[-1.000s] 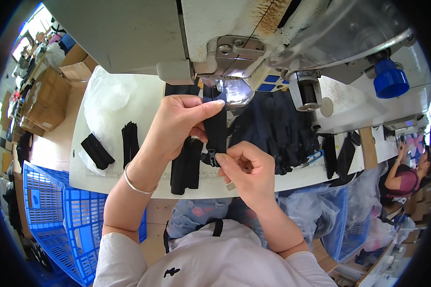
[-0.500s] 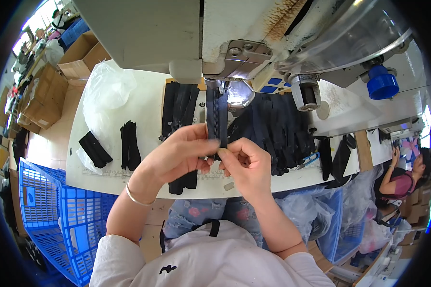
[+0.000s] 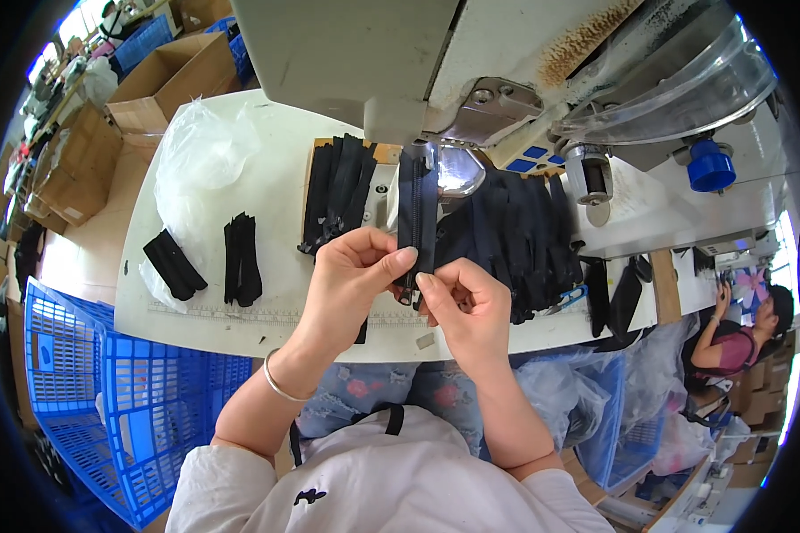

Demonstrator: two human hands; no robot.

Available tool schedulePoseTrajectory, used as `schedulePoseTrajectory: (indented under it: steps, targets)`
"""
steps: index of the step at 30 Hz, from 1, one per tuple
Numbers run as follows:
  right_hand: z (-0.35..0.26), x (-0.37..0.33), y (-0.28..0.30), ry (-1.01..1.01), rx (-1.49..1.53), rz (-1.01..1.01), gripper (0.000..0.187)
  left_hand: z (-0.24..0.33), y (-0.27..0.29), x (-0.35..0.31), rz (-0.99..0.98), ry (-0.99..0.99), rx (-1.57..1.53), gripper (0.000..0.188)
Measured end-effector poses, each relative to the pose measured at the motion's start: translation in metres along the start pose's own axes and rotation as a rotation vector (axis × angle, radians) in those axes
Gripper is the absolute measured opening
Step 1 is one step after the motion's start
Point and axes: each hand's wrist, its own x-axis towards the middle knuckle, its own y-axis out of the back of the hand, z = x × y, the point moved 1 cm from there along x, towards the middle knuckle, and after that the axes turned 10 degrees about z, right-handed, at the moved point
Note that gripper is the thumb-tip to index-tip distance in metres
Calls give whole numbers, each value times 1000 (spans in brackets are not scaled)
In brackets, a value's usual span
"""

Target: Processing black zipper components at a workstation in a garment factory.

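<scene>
With my left hand and my right hand, both narrow, I pinch the lower part of a dark zipper, which lies lengthwise before me over the table, its far end at the sewing machine. The step in hand, I judge, is to straighten and align this zipper. The next move calls for light, even tension and flat edges; whether the far end is clamped, I cannot tell.
</scene>
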Motion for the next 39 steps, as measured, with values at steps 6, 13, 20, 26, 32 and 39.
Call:
schedulePoseTrajectory:
  steps: [6,13,20,26,32,39]
  targets:
    - [-9,15,-3,18,-32,21,20,6,-4,12,39,-31,-55,14]
    - [-17,44,-6,90,-74,50,20,20,-16,33,115,-89,-11,17]
    - [-20,50,-4,95,-83,139,17,33,-22,57,134,-159,-21,10]
    - [19,0,26,-107,-114,66,14,32,-23,76,161,-208,-70,9]
    - [30,-26,74,-192,-105,246,12,33,-31,77,195,-241,-89,11]
    - [28,-16,78,443,-956,232,27,31,-18,64,286,-409,-258,8]
